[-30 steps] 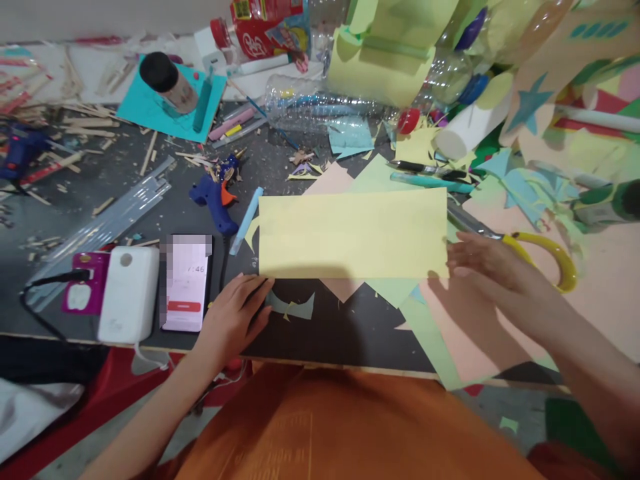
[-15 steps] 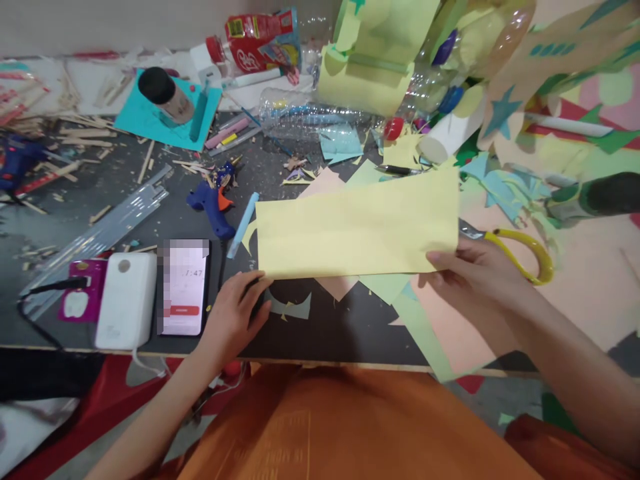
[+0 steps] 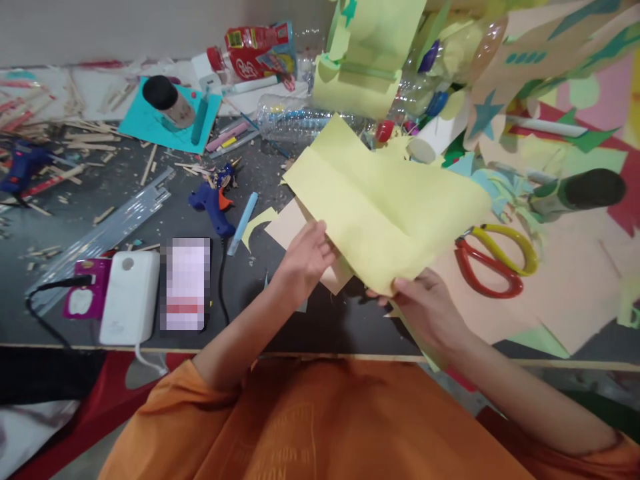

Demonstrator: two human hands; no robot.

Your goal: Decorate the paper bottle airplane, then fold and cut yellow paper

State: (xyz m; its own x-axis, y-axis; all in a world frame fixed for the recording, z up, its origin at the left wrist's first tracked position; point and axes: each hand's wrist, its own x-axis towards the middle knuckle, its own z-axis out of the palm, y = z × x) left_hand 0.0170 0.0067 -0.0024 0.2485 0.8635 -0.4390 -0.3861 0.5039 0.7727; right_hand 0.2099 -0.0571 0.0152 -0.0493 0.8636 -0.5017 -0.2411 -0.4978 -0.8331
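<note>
A sheet of yellow paper is held up above the table, opened out with a crease running across it. My right hand pinches its lower corner, thumb on top and fingers underneath. At the paper's lower left edge, my left hand has its fingers closed on the border, the fingertips partly hidden. Beneath lie pale pink sheets and a curved yellow offcut. Scissors with one red and one yellow handle rest to the right of my right hand.
Left of my hands lie a phone, a white power bank and a blue glue gun with its cord. Plastic bottles, a yellow paper construction and wood sticks crowd the back. A black-capped bottle lies at right.
The folded yellow strip has been opened into a wider sheet and turned at a slant. My left hand moved right and up; my right hand moved left and down, uncovering the scissors' red handle.
</note>
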